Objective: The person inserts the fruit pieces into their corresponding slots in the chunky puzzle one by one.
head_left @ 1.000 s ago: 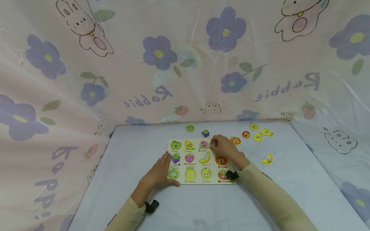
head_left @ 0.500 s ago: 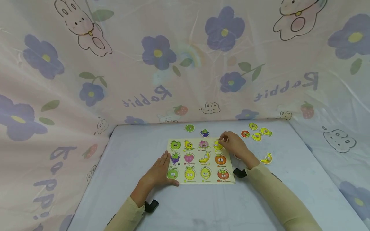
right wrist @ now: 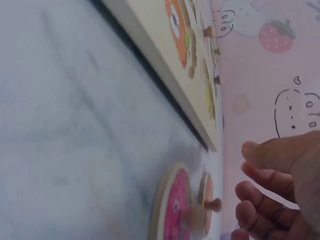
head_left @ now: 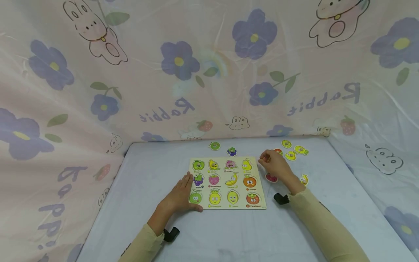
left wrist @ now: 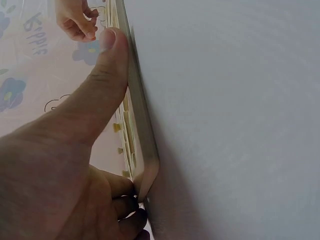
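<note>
A wooden fruit puzzle board [head_left: 223,185] lies on the table, with painted fruit spots in rows. My left hand [head_left: 178,194] rests against its left side, the thumb along the front edge. In the left wrist view that thumb [left wrist: 107,65] presses the board's edge. My right hand [head_left: 275,163] hovers just right of the board's back corner, fingers loosely bent. The right wrist view shows no piece between its thumb and fingers [right wrist: 255,197]. Below it on the table are a pink knobbed piece [right wrist: 175,205] and an orange knobbed piece [right wrist: 206,192]. Several knobs stand up from the board's back row.
Behind the board lie a round green piece [head_left: 214,146] and a grape piece [head_left: 231,151]. Lemon [head_left: 286,144], pineapple [head_left: 301,150] and pear [head_left: 290,155] pieces lie at the back right. A banana piece [head_left: 304,179] is partly behind the right wrist. A printed curtain [head_left: 209,91] surrounds the table.
My right hand has moved right, from the peach spot across the pear spot and off the board. The pear spot and pink piece have come into view. My left hand has stayed still.
</note>
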{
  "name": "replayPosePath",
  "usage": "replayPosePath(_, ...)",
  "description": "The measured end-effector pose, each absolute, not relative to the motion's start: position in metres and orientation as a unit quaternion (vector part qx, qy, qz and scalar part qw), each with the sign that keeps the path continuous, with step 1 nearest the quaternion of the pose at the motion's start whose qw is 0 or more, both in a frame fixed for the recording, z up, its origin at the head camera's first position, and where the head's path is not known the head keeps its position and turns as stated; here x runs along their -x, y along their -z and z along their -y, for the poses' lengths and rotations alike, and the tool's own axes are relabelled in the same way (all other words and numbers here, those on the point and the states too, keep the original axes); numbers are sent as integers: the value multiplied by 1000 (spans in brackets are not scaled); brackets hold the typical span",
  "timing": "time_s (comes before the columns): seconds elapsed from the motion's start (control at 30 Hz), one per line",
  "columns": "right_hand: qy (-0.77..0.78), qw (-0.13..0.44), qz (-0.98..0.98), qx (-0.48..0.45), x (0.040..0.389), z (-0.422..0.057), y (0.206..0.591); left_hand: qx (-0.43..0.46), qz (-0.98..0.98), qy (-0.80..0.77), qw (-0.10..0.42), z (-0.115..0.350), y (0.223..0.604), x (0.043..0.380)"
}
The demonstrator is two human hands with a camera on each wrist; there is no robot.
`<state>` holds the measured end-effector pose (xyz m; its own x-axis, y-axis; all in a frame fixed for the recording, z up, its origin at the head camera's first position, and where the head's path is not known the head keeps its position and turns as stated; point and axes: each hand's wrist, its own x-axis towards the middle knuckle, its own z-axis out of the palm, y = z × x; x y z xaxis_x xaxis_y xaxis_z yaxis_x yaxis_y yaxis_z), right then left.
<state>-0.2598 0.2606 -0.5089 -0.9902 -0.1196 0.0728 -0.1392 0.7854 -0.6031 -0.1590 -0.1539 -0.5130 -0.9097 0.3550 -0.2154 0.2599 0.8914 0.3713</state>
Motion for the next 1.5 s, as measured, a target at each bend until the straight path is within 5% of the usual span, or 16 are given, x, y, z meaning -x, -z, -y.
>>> replayPosePath(1.03,-312,76,947,6,249,-348,501,-165,-962,-169,135,155,513,158)
replayPosePath(1.5,-307,51,950,28,259,-367,505,-168,-961,-171,135,156,517,161)
